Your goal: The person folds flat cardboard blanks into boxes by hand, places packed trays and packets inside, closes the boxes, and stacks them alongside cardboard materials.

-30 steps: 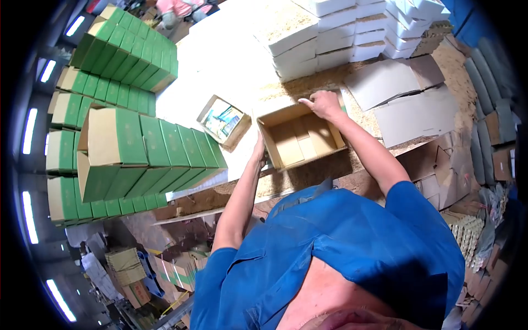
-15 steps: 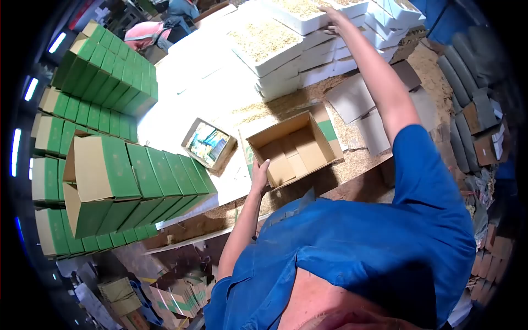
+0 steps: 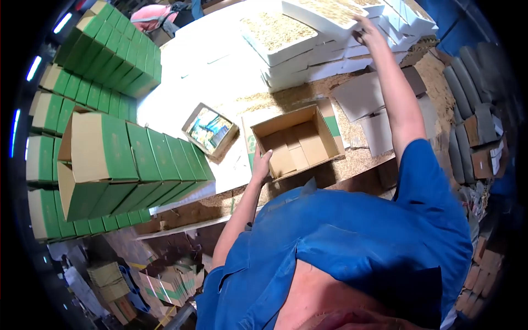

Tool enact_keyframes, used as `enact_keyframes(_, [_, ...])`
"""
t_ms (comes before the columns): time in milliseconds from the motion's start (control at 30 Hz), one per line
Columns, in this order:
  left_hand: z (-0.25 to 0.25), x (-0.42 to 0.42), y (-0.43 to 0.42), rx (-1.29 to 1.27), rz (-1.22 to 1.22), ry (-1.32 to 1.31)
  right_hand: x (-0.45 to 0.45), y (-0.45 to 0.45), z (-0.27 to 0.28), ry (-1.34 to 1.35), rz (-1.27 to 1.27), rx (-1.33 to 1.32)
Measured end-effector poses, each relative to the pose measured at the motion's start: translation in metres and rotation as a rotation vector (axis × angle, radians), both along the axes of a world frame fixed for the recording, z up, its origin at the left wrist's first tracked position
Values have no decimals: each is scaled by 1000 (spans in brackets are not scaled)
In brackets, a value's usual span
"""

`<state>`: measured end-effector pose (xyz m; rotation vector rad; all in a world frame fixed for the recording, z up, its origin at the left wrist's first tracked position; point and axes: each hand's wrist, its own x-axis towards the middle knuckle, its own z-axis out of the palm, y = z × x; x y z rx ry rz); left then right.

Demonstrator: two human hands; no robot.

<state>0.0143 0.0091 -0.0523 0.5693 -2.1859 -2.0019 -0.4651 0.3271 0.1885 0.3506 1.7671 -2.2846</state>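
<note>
An open cardboard box [image 3: 297,144] stands on the table in front of me, its inside bare. My left hand [image 3: 263,164] grips its left wall, thumb over the rim. Far to the upper right, my right hand [image 3: 367,33] has its fingers closed on the right end of a white tray [image 3: 344,27]. Pale, straw-coloured small pieces fill this tray, which sits tilted on top of the stacked trays. Beside it, another white tray [image 3: 286,53] holds the same pale pieces.
Green and tan cartons [image 3: 118,151] are stacked at the left. A small open box [image 3: 212,132] with colourful packets lies left of centre. Flat cardboard sheets [image 3: 366,99] rest at the right over scattered pale bits. Grey rolled sacks [image 3: 462,71] are piled beyond.
The white tray has shifted right and toward me with my right hand, and now tilts. My left hand stays on the cardboard box. The whole view has shifted slightly.
</note>
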Motion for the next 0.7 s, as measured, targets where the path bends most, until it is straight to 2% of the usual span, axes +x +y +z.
enact_keyframes(67, [0,2,-2,-17,-31,13,48,12,6,-66,-112,-34])
enact_keyframes(100, [5,2,-6,9,-101,-82,58,23,-1,-159,-71,-99])
enact_keyframes(133, [1,-2,-10,12,-89,-85,75,31,-3,-120,-5,0])
enact_keyframes(200, [-14,-2,-10,0,-81,-74,129,31,-12,-12,-12,-158])
enact_keyframes(267, [9,1,-5,49,-87,-61,163,39,-31,107,10,-369])
enact_keyframes(333, [8,0,-7,57,-94,-68,200,54,-45,145,1,-461])
enact_keyframes(400, [8,0,-8,48,-82,-64,243,76,-53,225,11,-362])
enact_keyframes(533, [0,-3,-10,23,-108,-35,321,102,-68,39,1,-204])
enact_keyframes(633, [-10,-7,-13,96,-118,-46,354,104,-94,-107,125,-277])
enact_keyframes(700, [-13,-11,-14,58,-115,-84,366,96,-112,-153,188,-318])
